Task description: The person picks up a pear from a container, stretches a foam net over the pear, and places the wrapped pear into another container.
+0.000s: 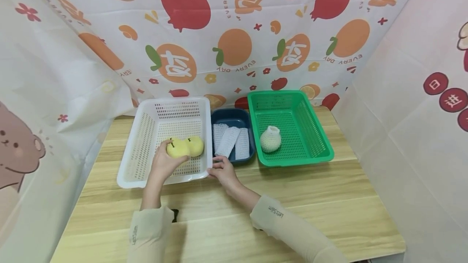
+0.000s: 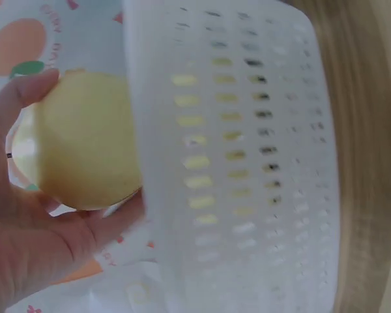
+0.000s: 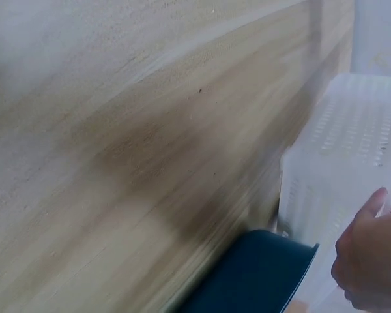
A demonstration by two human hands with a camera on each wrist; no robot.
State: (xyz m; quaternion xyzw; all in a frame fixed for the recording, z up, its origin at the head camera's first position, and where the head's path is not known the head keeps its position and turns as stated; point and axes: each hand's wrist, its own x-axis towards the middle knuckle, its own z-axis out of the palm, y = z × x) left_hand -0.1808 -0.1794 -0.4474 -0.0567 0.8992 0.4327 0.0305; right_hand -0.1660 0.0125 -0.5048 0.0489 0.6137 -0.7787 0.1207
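My left hand (image 1: pixel 163 164) grips a yellow pear (image 1: pixel 177 149) with a short dark stem, thumb and fingers spread around it. In the left wrist view the pear (image 2: pixel 85 140) shows above the rim of the white perforated basket (image 2: pixel 247 254). A second yellow pear (image 1: pixel 196 146) lies right beside it in the basket. At the basket's near right corner my right hand (image 1: pixel 224 175) holds the rim; the right wrist view shows the thumb (image 3: pixel 375 202) against the basket wall (image 3: pixel 332 176), with the other fingers partly hidden.
A dark blue tray (image 1: pixel 234 112) with several white foam net sleeves (image 1: pixel 228 141) stands between the baskets. To its right is a green basket (image 1: pixel 314 133) holding one fruit in a foam net (image 1: pixel 271 139). All stand on a wooden table (image 1: pixel 292 210) before a printed cloth.
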